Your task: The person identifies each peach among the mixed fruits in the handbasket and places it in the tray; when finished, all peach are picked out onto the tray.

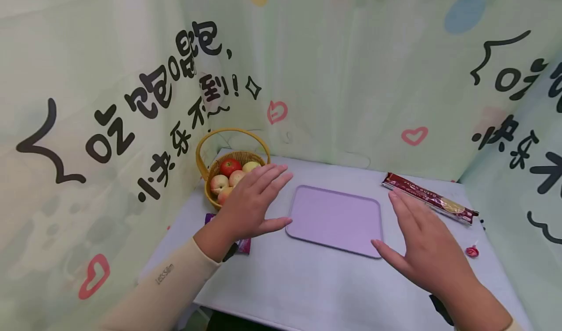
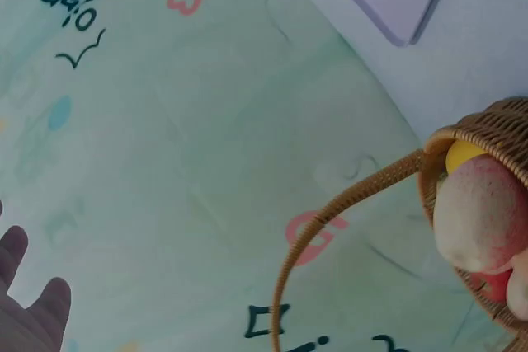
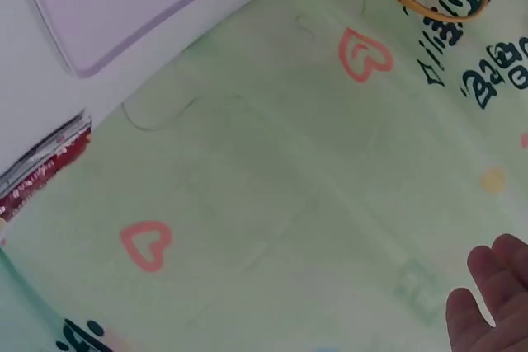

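Note:
My left hand is raised with straight fingers and holds nothing. In the head view it overlaps the right side of a wicker basket filled with several fruits, among them a red one. My right hand, also raised and straight-fingered, appears in front of a long dark-red snack packet. A flat lilac tray lies on the table between the two hands. Only fingertips of each hand show in the wrist views. Behind my left wrist, a purple packet is partly hidden.
The white-covered table stands against a pale green printed curtain on the back and both sides. A small red wrapped item lies near the table's right edge. The basket's tall handle arches up beside the curtain.

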The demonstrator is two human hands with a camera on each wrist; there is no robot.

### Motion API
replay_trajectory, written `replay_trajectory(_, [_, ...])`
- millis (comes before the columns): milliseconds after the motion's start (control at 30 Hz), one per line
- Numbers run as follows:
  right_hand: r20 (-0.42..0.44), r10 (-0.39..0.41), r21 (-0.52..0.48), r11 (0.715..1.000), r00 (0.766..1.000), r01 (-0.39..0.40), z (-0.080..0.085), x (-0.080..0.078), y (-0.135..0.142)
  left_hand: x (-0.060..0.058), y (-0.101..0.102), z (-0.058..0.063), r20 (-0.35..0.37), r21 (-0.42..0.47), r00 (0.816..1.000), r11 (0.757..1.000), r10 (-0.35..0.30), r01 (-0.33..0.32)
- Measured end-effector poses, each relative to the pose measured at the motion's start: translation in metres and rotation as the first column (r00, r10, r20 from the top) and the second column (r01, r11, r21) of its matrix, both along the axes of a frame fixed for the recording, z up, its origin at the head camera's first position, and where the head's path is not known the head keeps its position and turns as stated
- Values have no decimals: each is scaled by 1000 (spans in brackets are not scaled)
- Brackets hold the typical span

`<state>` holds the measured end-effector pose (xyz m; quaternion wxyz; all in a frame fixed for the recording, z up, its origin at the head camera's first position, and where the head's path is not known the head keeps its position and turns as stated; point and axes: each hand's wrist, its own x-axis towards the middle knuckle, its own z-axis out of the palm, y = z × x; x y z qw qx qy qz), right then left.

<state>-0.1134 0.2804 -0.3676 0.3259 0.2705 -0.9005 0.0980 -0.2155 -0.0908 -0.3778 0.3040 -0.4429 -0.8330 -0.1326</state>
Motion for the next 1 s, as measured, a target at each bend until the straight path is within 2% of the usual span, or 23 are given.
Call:
replay_trajectory(67, [72, -50, -42, 998, 996, 53, -6, -1, 2, -5, 0, -4, 50, 30, 999, 1000, -3, 2])
replay_trajectory(133, [178, -109, -69, 990, 978, 123, -12, -2, 3, -10, -1, -7, 100, 65, 995, 998, 3, -9])
replay_trajectory(267, [362, -198, -108, 962, 911, 252, -26, -8, 6, -19, -4, -15, 179, 124, 984, 991, 17, -39])
replay_trajectory(433, [461, -260, -159, 917, 849, 367, -46, -16, 15, -30, -9, -28, 276, 177, 961, 981, 28, -80])
replay_trajectory(633, [535, -293, -198, 868, 792, 455, -75, -24, 25, -42, -14, -44, 386, 210, 920, 964, 71, -163])
replay_trajectory(767, [577, -321, -202, 835, 750, 513, -94, -26, 28, -50, -18, -56, 462, 200, 879, 952, 116, -231])
replay_trajectory(900, [644, -330, -200, 798, 690, 568, -110, -30, 30, -59, -22, -70, 537, 205, 832, 935, 140, -290])
replay_trajectory(1000, [691, -327, -196, 774, 645, 602, -122, -35, 32, -64, -25, -78, 560, 211, 815, 925, 151, -316])
